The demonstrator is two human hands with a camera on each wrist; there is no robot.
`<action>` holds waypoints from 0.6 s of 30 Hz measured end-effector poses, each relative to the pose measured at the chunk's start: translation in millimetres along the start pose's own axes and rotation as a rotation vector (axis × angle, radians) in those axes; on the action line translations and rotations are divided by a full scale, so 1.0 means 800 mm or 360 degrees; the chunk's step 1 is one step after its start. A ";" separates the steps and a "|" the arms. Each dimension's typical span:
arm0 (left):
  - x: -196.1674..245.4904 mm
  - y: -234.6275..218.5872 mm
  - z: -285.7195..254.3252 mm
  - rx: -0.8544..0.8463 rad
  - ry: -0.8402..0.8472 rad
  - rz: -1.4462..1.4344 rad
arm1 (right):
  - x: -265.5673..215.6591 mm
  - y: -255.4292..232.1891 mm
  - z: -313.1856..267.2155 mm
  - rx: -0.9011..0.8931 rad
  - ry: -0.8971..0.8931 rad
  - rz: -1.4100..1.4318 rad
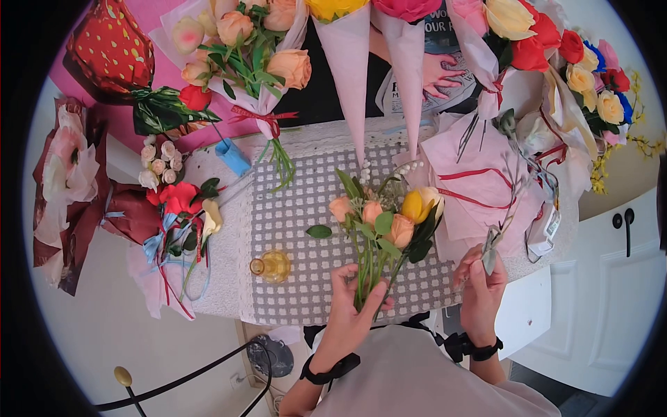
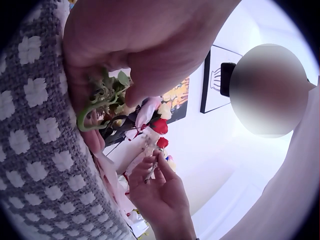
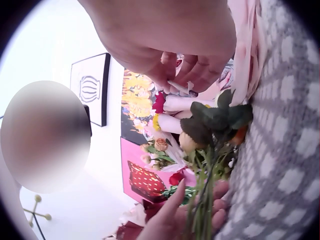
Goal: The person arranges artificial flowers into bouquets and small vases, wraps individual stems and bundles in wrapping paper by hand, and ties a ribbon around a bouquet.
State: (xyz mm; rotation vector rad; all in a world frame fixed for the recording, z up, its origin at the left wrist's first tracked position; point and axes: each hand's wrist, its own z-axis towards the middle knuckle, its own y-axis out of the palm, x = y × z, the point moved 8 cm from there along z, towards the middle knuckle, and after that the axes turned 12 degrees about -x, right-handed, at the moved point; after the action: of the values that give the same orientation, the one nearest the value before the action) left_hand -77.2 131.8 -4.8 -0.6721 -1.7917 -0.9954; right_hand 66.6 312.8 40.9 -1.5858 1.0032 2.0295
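Note:
My left hand [image 1: 354,306] grips the green stems of a small bunch [image 1: 375,236] with peach roses, a yellow tulip and white sprigs, just above the checked cloth [image 1: 285,201]. Right of it, my right hand [image 1: 483,292] pinches a thin stem with grey-green leaves [image 1: 490,251] between thumb and fingers; the sprig rises toward the pink paper. In the left wrist view the cut stem ends [image 2: 95,110] show below my left palm. The right wrist view shows dark green leaves [image 3: 217,120] of the bunch below my right hand [image 3: 187,70].
A small amber glass vase [image 1: 272,266] stands left of the bunch. Pink wrapping sheets [image 1: 472,187] with red ribbon lie at right. Wrapped bouquets line the back; red flowers [image 1: 180,198] and ribbons lie at left. Across the table, another person's hand [image 1: 441,75] rests on printed paper.

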 end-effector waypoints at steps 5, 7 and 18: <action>-0.009 -0.007 0.004 -0.0008 0.0113 -0.0262 | 0.002 -0.015 -0.001 0.0053 0.0244 -0.0591; -0.005 -0.010 0.006 -0.0001 0.0191 -0.0109 | 0.003 -0.014 -0.001 0.0056 0.0278 -0.0576; 0.003 -0.033 0.002 0.0267 0.0189 0.0047 | 0.006 -0.004 0.011 0.0053 0.0456 -0.1224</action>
State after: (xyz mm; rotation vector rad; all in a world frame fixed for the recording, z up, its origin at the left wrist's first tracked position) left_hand -99.9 119.7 -11.6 -0.5230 -1.7338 -0.8370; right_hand 61.2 320.7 36.8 -1.8895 0.3893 1.2815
